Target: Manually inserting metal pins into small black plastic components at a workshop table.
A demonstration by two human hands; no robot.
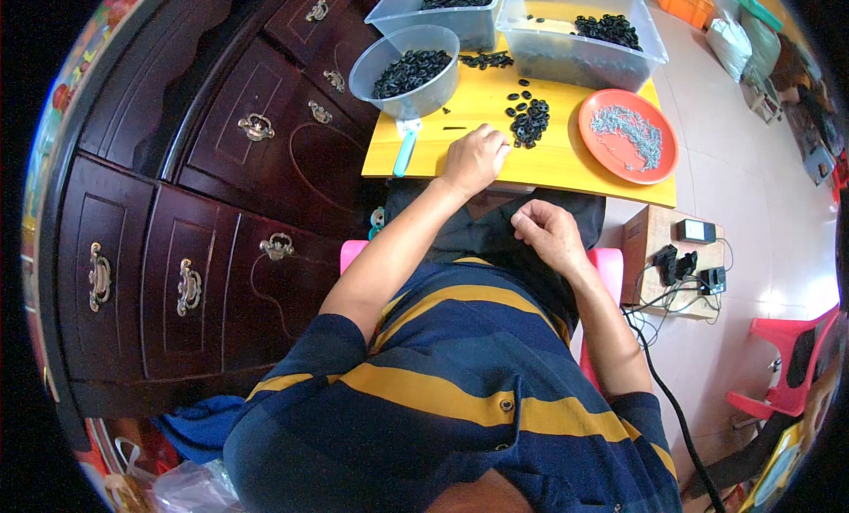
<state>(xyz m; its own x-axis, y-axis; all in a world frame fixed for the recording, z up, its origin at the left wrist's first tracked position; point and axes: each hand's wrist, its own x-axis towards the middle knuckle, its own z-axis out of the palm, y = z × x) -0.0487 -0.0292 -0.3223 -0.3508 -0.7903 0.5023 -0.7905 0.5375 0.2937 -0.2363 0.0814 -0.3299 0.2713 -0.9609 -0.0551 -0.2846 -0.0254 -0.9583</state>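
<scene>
While a small pile of black rings [531, 124] sits mid-table, a few strays just beyond it, a person's left hand [478, 156] lies just in front, at the near edge of the yellow table [566, 172]. Its fingers curl under the palm; whether they fully close, or grip anything, cannot be told from this angle. Lower and nearer the body, the right hand [546, 232] hovers over the lap, fingers bent in and thumb close against them; what it holds, if anything, is likewise hidden.

To the right of the pile, a red plate [659, 111] carries a scatter of small silvery bits [638, 134]. To the left, a teal-handled tool [406, 152] lies near a thin dark strip [454, 127]. Behind these stand a round tub [420, 108] and two clear bins, the left one [478, 37] and the right one [653, 60], all holding more black pieces.

Dark drawers [225, 186] with ornate metal handles line the left side. On the right, a wooden box [647, 234] bears black adapters [697, 231] and tangled cords, with a red chair [783, 376] farther off on the pale floor [721, 159]. The person wears a striped shirt [460, 354].
</scene>
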